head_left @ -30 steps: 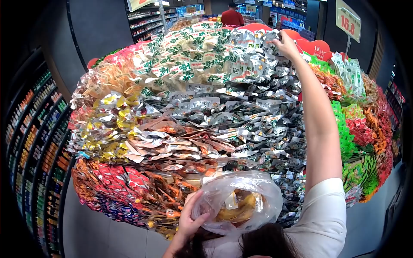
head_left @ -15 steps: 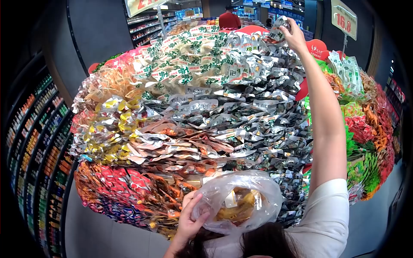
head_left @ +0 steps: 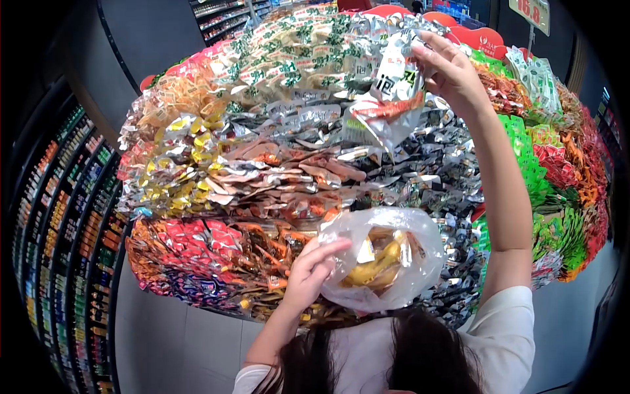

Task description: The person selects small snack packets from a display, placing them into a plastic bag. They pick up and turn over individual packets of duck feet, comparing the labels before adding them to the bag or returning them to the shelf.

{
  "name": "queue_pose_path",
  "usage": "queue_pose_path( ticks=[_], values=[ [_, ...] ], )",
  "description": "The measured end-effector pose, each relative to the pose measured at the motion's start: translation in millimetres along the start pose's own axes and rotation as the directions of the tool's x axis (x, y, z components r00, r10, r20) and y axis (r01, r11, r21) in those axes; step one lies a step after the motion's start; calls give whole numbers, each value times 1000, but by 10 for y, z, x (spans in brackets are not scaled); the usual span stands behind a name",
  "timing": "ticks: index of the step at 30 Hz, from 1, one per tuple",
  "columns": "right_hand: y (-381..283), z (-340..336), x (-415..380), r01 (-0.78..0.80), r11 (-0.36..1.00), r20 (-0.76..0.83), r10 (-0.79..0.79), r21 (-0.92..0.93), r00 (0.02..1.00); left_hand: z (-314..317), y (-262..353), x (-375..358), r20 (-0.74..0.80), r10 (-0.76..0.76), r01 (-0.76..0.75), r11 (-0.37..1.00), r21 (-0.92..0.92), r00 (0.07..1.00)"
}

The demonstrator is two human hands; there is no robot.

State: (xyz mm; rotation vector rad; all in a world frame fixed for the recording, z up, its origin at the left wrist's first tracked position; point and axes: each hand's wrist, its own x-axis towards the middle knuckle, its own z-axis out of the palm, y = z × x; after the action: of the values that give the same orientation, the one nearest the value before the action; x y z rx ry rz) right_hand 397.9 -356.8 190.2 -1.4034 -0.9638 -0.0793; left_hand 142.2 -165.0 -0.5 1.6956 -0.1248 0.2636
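Note:
A silver and white snack packet [head_left: 396,88] with a red picture hangs over the heap, its upper right edge pinched in my right hand [head_left: 453,75]. Lower down, my left hand [head_left: 310,272] grips the left rim of a clear plastic bag [head_left: 420,282]. Through the bag's opening, yellow-brown packed food [head_left: 380,262] shows inside. Rows of dark and silver packets [head_left: 420,171] lie beneath both hands.
Green-printed packets [head_left: 295,52] fill the back of the rounded display, red packs [head_left: 190,243] its front left. Green packs [head_left: 525,164] lie right of my arm. Curved shelves [head_left: 72,249] stand at left, a price sign [head_left: 530,14] at back right.
My right hand has come down and nearer with the packet, which now hangs unfolded. The view has shifted; the bag and my left hand appear slightly higher and further right.

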Motion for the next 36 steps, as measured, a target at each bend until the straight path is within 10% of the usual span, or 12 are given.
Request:
queue_pose_path(
  ticks=[8,11,20,36],
  values=[
    [348,899,-908,-296,930,247,241,217,939,213,-27,41,24,11,-3,951,-310,1000],
    [446,1016,-1040,-419,844,292,330,335,898,327,76,58,-59,-282,223,854,-470,957],
    [791,1006,-1176,-614,725,391,491,311,778,480,-167,78,-197,-201,120,925,-362,959],
    [934,991,-1223,-386,849,282,296,360,913,575,-337,142,-321,-207,102,944,-313,924]
  ],
)
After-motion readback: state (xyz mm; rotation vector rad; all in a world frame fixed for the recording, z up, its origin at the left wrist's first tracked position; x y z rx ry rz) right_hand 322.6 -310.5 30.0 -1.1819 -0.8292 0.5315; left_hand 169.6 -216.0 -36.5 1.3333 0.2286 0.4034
